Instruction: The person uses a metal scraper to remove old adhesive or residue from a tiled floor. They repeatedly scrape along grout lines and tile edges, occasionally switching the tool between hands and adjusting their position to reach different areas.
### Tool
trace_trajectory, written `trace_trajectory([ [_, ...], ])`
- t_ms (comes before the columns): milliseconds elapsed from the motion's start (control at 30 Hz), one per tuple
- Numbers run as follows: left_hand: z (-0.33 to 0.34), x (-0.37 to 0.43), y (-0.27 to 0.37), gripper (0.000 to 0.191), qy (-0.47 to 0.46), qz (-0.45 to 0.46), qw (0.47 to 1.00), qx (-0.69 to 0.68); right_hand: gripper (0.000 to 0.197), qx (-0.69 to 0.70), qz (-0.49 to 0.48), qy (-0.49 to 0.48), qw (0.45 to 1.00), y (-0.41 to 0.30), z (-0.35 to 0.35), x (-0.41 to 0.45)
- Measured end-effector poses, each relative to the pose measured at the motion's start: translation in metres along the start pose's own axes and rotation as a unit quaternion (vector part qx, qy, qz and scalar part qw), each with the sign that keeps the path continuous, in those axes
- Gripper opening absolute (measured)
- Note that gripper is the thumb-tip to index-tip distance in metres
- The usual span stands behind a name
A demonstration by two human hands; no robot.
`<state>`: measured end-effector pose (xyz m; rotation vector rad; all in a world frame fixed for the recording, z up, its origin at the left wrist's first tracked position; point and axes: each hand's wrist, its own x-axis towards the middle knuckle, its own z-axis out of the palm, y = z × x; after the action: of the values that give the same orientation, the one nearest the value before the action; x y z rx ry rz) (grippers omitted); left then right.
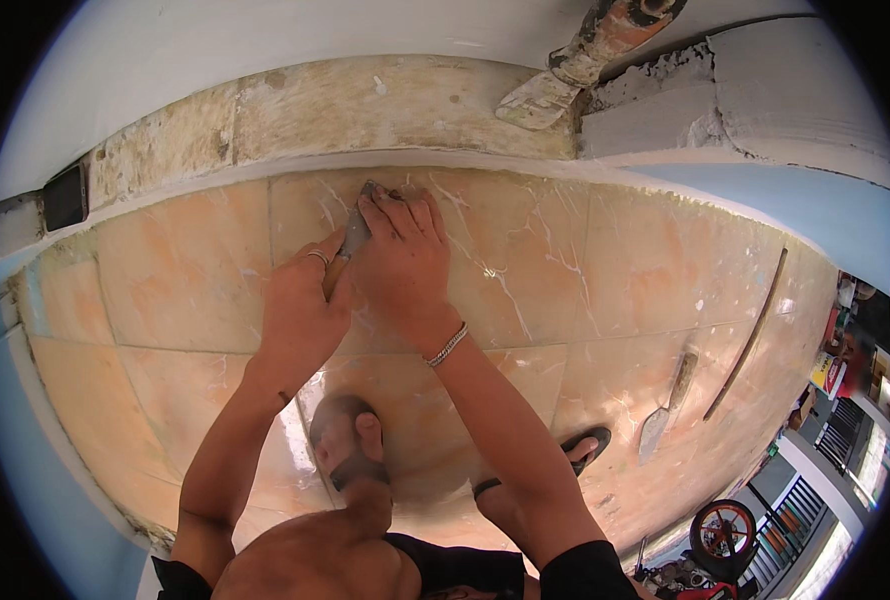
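Note:
My left hand (302, 300) grips the wooden handle of a small pointing trowel (355, 234), whose grey metal blade points away from me. The fingers of my right hand (407, 247) lie bent over the blade near its tip and cover part of it. A small dark spot shows between those fingertips; what it is, I cannot tell. Both hands are low over the marbled orange-beige floor tiles (189, 255), near the base of a raised, stained ledge (385, 105).
A second trowel (666, 405) and a thin stick (749, 330) lie to the right. A paint-crusted brush (565, 75) rests on the ledge, with a dark phone-like object (66, 196) at its left end. My sandalled foot (351, 439) is below. A wheel with orange rim (722, 529) stands lower right.

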<state>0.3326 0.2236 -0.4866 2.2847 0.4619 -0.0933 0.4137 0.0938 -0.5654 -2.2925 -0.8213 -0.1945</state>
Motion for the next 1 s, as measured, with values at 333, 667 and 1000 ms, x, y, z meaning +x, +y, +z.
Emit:
trace_trajectory([
  [333, 0.057, 0.034, 0.049, 0.042, -0.041, 0.053, 0.998, -0.014, 0.043, -0.066, 0.083, 0.058, 0.993, 0.066, -0.043, -0.012],
  [667, 0.119, 0.066, 0.101, 0.04, -0.156, 0.093, 0.982, -0.048, 0.045, -0.139, 0.137, 0.057, 0.979, 0.118, -0.104, -0.018],
  [1000, 0.099, 0.066, 0.079, 0.038, -0.159, 0.083, 0.983, -0.038, 0.05, -0.187, 0.118, 0.005, 0.975, 0.088, -0.084, -0.021],
])
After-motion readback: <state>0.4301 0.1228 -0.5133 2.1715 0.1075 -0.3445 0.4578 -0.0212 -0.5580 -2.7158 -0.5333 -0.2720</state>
